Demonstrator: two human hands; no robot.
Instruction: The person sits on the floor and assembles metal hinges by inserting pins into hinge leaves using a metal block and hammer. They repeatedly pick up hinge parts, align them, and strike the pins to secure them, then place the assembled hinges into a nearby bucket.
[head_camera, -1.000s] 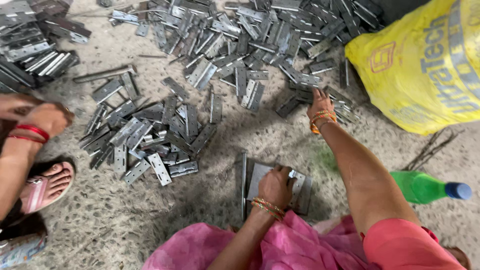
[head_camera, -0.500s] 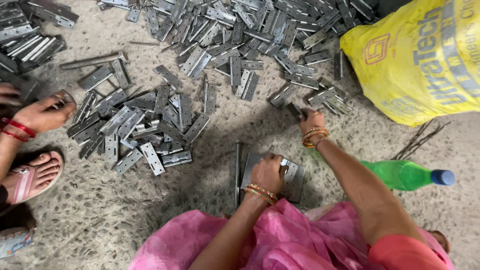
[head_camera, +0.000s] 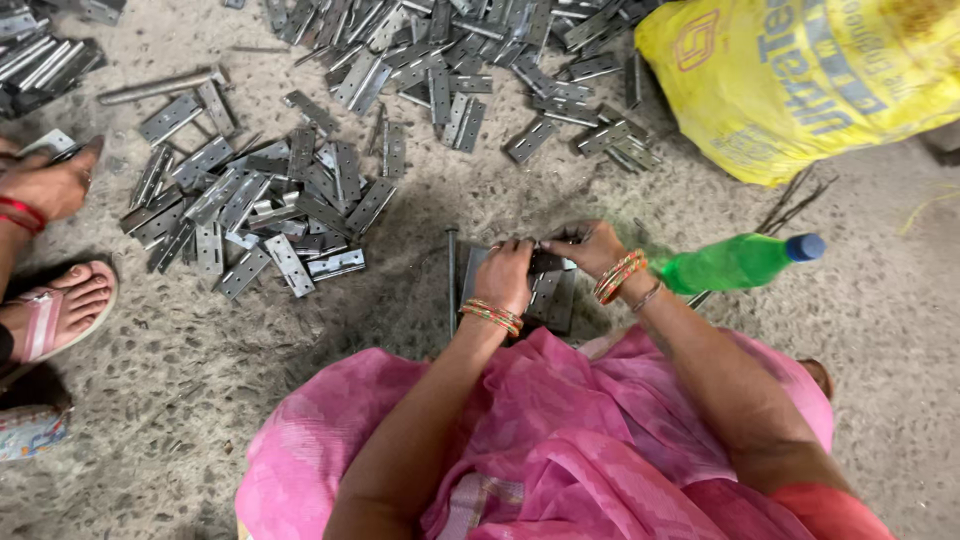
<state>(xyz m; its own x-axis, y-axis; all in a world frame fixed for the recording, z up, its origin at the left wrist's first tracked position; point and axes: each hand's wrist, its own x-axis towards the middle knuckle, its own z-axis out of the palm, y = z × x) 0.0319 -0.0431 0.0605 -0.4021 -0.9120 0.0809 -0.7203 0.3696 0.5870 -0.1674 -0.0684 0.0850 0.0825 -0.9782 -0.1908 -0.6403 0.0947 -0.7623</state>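
left hand (head_camera: 505, 272) and right hand (head_camera: 585, 246) meet, fingers pinched on a flat grey metal hinge plate (head_camera: 548, 263) atop the small stack of grey hinge plates (head_camera: 553, 298) before the knees, while a large scattered heap of loose grey hinges (head_camera: 300, 185) lies untouched beyond.

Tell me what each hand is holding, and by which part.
Both the left hand and right hand grip one metal hinge, left at its left end, right at its right end.
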